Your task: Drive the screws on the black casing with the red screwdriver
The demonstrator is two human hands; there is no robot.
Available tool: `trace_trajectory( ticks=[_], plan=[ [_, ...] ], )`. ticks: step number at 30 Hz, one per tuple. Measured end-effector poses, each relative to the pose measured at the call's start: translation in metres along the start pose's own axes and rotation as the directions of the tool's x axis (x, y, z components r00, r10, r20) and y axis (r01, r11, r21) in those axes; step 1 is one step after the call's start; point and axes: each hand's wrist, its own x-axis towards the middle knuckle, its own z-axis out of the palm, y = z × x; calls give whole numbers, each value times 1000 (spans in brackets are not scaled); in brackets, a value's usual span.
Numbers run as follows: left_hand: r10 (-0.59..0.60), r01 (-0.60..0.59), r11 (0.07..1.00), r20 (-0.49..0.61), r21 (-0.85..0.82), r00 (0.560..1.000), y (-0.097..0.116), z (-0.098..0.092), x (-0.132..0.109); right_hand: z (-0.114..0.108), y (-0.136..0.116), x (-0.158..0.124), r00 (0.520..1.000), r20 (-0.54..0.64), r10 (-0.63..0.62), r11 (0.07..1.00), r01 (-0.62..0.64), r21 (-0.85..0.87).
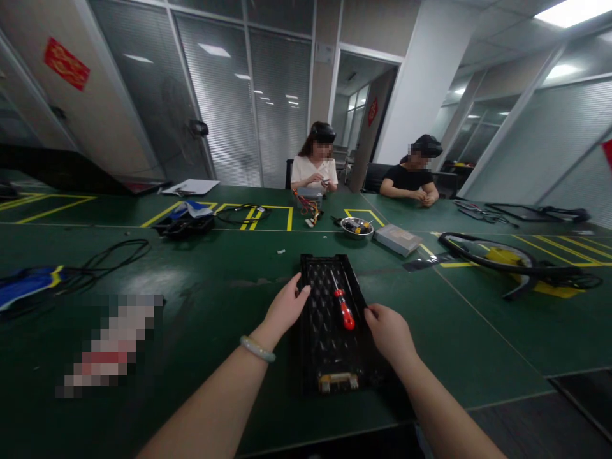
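Note:
A long black tray-like case with a dimpled pattern inside lies on the table in front of me. My left hand grips its left edge, thumb over the rim and fingers along the outside. On the opposite side, my right hand has its fingers curled around the right edge. A screwdriver with a red and black handle rests inside the case, its shaft pointing away from me. At the near end sits a small part with metal-looking connectors.
Beyond the case stand a metal bowl of small items and a grey box. Coloured cables lie farther back. A black hoop-like item is at right, a blue item at left. Two people sit across the green table.

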Motion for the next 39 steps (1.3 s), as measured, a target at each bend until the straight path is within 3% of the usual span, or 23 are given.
trace_trajectory(
  ticks=[13,20,22,25,27,30,39],
  plan=[
    [-4,6,999,-36,33,999,-2,-3,3,-4,-3,24,992,95,-81,992,90,-92],
    [2,0,1000,-62,31,998,-1,-2,2,-46,-11,48,967,161,-197,978,205,-40],
    [5,-2,999,-67,47,998,0,-3,1,-57,-17,46,900,290,-326,945,313,92],
    [11,-6,994,-40,112,999,5,-4,-2,-64,-22,36,617,542,-571,821,428,378],
    [-3,6,987,-17,161,1000,8,-5,-5,-60,-23,29,517,613,-598,800,432,417],
    [-22,25,981,-19,192,1000,13,-6,-7,-49,-25,24,482,661,-575,812,437,388],
    [-70,78,983,-51,166,996,16,-5,-5,-35,-29,20,486,588,-647,746,562,356]
  ],
)
